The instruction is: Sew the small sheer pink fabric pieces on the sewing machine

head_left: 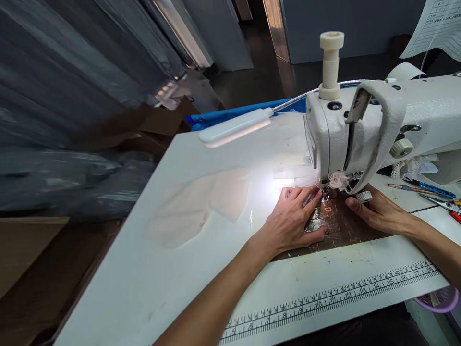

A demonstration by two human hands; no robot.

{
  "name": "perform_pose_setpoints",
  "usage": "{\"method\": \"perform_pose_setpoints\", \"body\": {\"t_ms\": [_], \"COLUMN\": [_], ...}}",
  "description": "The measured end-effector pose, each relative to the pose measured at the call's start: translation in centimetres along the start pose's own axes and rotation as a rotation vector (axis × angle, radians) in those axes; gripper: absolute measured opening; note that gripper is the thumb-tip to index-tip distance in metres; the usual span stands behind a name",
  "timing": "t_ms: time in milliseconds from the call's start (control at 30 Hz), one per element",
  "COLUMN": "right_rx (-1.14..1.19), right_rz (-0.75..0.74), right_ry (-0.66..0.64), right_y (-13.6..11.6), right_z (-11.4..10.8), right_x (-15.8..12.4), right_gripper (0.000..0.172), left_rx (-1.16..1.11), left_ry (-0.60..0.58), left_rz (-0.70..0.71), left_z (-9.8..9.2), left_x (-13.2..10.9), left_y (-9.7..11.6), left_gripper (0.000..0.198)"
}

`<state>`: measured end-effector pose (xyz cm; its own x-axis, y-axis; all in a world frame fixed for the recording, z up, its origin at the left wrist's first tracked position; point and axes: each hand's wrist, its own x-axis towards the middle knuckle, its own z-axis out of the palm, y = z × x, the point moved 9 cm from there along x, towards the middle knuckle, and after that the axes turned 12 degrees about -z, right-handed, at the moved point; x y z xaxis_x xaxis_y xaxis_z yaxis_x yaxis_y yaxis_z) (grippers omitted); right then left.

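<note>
The left hand (293, 218) lies flat, palm down and fingers spread, on the dark plate (334, 226) of the sewing machine (363, 129). Its fingertips rest just beside the presser foot (326, 192). The right hand (374, 211) rests on the far side of the foot, fingers curled loosely and nothing pinched, touching a small ribbed white wheel (363, 195).

A small ruffled piece of pale fabric (337, 180) sits at the foot, between the two hands and just above their fingertips. More pale fabric (201, 202) is spread on the tabletop (151, 278), to the left of the left hand.

For this step, the work is best held flat under light, even pressure. The left fingertips are kept to the side of the needle path, never in line with it. The piece is guided rather than pulled, so that the stitch is not distorted. The gathers are likely to shift easily, so slow feeding is advised.

Markings: a printed ruler (331, 300) runs along the tabletop edge, nearer than both hands; figures from 5 to 18 can be read. A red mark (328, 209) shows on the plate between the hands. A printed sheet (435, 29) hangs well beyond the right hand; its text is too small to be read. No brand name is visible on the machine.
</note>
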<state>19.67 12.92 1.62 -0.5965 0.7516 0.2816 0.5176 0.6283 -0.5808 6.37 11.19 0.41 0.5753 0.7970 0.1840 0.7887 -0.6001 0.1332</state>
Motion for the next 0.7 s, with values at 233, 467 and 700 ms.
{"method": "perform_pose_setpoints", "body": {"t_ms": [233,467,700], "right_rx": [-0.141,-0.274,-0.307], "right_rz": [0.056,-0.06,-0.014], "right_ry": [0.076,0.079,0.076], "right_y": [1.2,1.0,1.2], "right_z": [0.8,1.8,2.0], "right_x": [-1.1,-1.3,-1.2], "right_gripper": [0.021,0.033,0.033], "left_rx": [-0.071,-0.081,-0.298], "left_ry": [0.255,0.22,0.004], "left_rz": [-0.138,-0.259,-0.486], "left_z": [-1.5,-1.4,-1.0], "left_x": [-0.4,1.6,10.0], "left_y": [-1.1,-3.6,-11.9], "left_gripper": [0.046,0.031,0.05]}}
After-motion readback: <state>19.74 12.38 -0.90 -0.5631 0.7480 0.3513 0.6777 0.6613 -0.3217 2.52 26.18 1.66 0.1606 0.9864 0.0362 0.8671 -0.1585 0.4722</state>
